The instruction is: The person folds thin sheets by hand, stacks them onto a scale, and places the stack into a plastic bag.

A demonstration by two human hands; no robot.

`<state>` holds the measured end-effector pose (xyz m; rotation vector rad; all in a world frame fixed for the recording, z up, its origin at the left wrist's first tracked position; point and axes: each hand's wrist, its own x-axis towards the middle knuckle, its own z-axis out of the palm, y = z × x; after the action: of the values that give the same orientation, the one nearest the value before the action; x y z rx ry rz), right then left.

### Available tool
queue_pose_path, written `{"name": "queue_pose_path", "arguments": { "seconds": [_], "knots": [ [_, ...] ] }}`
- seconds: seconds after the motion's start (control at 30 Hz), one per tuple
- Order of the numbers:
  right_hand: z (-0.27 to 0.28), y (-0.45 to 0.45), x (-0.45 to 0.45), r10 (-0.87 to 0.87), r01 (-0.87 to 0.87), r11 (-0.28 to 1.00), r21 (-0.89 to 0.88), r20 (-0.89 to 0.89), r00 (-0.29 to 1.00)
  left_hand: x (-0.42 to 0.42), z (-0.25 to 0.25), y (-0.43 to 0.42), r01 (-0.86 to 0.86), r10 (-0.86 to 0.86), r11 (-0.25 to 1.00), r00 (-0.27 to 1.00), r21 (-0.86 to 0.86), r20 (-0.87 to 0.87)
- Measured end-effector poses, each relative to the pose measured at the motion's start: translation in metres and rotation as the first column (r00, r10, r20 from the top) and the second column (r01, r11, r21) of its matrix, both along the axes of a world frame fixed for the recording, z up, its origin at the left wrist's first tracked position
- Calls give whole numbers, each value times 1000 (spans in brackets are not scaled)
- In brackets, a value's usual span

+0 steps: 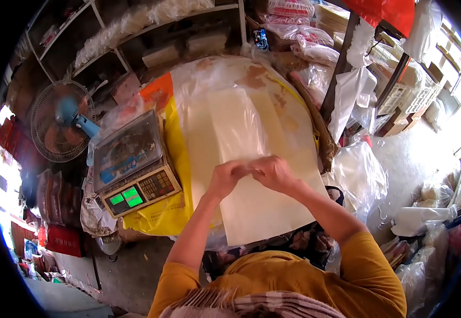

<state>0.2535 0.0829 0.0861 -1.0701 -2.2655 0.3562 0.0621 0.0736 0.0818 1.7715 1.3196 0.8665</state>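
Observation:
A clear plastic bag (236, 119) lies lengthwise over large cream-coloured sheets (273, 212) on the covered table. Its near end is pinched between my left hand (228, 176) and my right hand (274, 172), which almost meet at the middle. Both hands have their fingers closed on the bag's edge. The fingertips blur slightly into the plastic. What the bag contains, if anything, I cannot make out.
Left of the sheets stands a digital scale (137, 164) with lit green displays, on a yellow plastic sack (177, 212). A fan (66, 119) is further left. Shelves (156, 24) line the back. Stacked plastic packs (307, 40) and a post (342, 74) rise at right.

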Motion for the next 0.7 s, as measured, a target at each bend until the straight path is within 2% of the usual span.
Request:
{"name": "queue_pose_path", "arguments": {
  "seconds": [0.03,0.07,0.13,0.17,0.27,0.37,0.43,0.47,0.5,0.53,0.57,0.6,0.63,0.7],
  "knots": [
    [17,-4,-1,-3,-6,937,-350,-24,1000,-1,0,-2,8,-8,1000,1000,-3,-5],
    [27,-6,-2,-13,-20,754,-656,-45,999,-1,-5,-1,18,-19,999,1000,45,18],
    [5,-2,-3,-14,-125,802,-584,-227,974,-2,-20,3,35,-44,989,997,143,63],
    [-7,0,-4,-9,-171,825,-539,-314,949,-2,-25,5,24,-34,990,997,139,65],
    [-20,-2,-4,-51,-9,971,-237,-243,969,-2,-30,5,-23,17,986,999,167,39],
    [-7,-7,4,-148,-28,844,-536,-283,948,1,-31,2,-103,119,955,992,278,-41],
    [-35,1,29,-292,152,917,-370,-362,885,1,-38,1,-165,206,918,975,360,-80],
    [-48,3,44,-352,246,925,-290,-406,843,2,-33,-3,-123,206,868,971,482,-123],
    [-35,-5,60,-489,426,871,-243,-351,799,4,-17,-10,-71,210,803,963,592,-169],
    [-38,-6,80,-493,458,869,-187,-399,773,7,-6,-13,-13,220,723,952,691,-212],
    [-56,-7,104,-528,503,847,-171,-381,759,11,0,-14,56,200,731,935,681,-292],
    [-48,-19,116,-596,596,800,-68,-206,776,17,5,-13,126,178,735,912,666,-369],
    [-44,-28,122,-639,624,767,-152,-92,764,24,7,-11,195,155,736,884,649,-441],
    [-40,-42,132,-679,687,664,-295,144,719,33,0,2,206,185,767,836,608,-516]
  ]
}}
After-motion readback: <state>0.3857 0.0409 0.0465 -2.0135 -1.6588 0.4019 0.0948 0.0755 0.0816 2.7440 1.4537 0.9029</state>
